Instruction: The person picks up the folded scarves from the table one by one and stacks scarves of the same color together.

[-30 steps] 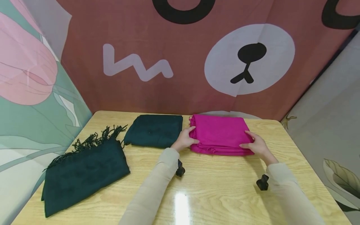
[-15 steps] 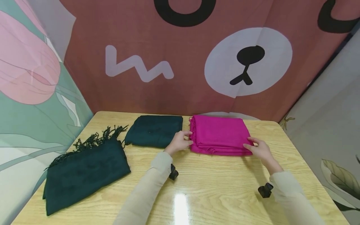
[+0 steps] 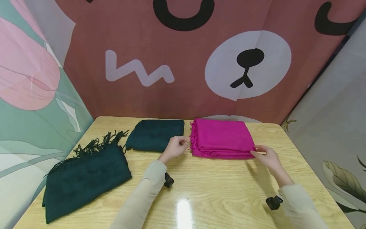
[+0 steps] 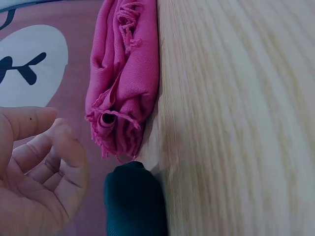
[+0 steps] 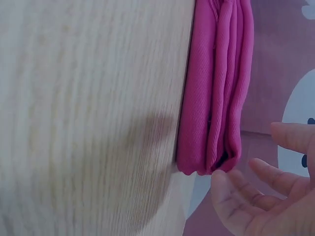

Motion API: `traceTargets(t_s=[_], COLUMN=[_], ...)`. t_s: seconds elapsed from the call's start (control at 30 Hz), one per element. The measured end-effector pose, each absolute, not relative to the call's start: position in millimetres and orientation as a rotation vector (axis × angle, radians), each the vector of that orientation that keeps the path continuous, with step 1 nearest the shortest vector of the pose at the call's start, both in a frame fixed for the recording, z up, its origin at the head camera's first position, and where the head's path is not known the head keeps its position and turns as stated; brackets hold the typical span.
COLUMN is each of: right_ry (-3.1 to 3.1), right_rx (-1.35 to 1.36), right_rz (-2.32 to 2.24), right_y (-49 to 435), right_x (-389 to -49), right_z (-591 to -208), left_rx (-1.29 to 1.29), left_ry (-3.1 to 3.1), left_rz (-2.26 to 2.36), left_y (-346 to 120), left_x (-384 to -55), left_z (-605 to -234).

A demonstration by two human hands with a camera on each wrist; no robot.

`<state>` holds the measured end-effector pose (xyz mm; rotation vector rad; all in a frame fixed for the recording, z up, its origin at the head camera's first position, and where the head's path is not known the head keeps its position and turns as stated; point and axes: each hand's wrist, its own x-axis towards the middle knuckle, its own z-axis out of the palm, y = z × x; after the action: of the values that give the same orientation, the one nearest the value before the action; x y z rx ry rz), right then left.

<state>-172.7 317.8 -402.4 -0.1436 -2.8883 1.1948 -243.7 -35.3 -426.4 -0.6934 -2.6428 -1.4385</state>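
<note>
A folded bright pink scarf (image 3: 224,136) with a fringed left edge lies towards the back right of the table. Just off that fringe, my left hand (image 3: 175,147) hovers with loosely bent fingers and nothing held; the left wrist view shows a gap between the hand (image 4: 42,172) and the fringe. My right hand (image 3: 268,156) is at the scarf's front right corner. In the right wrist view a fingertip touches or nearly touches the corner, the other fingers spread. Left of the pink scarf sits a folded dark green scarf (image 3: 156,135), close to my left hand.
A second dark green scarf (image 3: 87,181), its fringe pointing to the back, lies askew at the table's left. The wooden table (image 3: 217,190) meets a brown bear-print cloth (image 3: 137,98) at its back edge. Printed cloths also hang at both sides.
My left hand has drawn left, away from the pink scarf's edge. My right hand has slid slightly right and nearer to me, off the scarf's top. The scarves look unmoved.
</note>
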Motion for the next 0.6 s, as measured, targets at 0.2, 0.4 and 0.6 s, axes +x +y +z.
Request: traceTargets(t_s=[0.2, 0.4, 0.6], right_ry=[-2.798, -2.729, -2.701], right_rx=[-0.101, -0.04, -0.009], right_rz=[1.25, 1.347, 1.313], right_y=[314.4, 305.0, 296.1], right_x=[-161.8, -153.2, -149.0], right_z=[-402.6, -400.8, -400.9], left_rx=[-0.717, -0.752, -0.833], left_ry=[-2.622, -2.573, -2.557], left_rz=[-1.497, -1.492, -1.431], left_y=[-36.6, -40.0, -45.5], left_x=[-232.8, -224.0, -219.2], left_z=[-426.9, -422.3, -417.7])
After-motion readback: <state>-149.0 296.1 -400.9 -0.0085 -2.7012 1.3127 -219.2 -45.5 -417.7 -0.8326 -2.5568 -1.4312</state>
